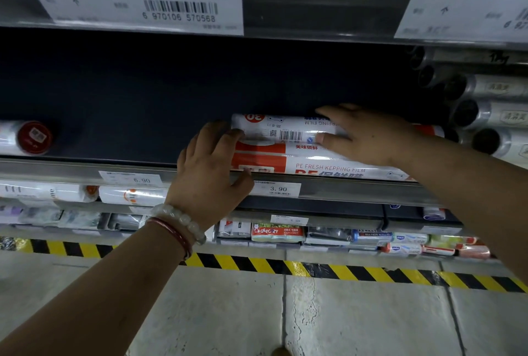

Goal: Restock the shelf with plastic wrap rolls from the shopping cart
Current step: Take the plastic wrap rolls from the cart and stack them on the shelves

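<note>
Flanking the top wrap roll (288, 127) under flat, spread hands (210, 167), foil rolls (485, 115) crowd the right.

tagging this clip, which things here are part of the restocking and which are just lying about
Part of the job:
- top plastic wrap roll, under both hands
- lower plastic wrap rolls beneath it
- left hand, at the roll's end
- right hand, laid over the roll
- shelf edge

Just lying about:
- silver rolls stacked at right
- red-capped roll
- 3.90 price tag
- hazard tape
</note>
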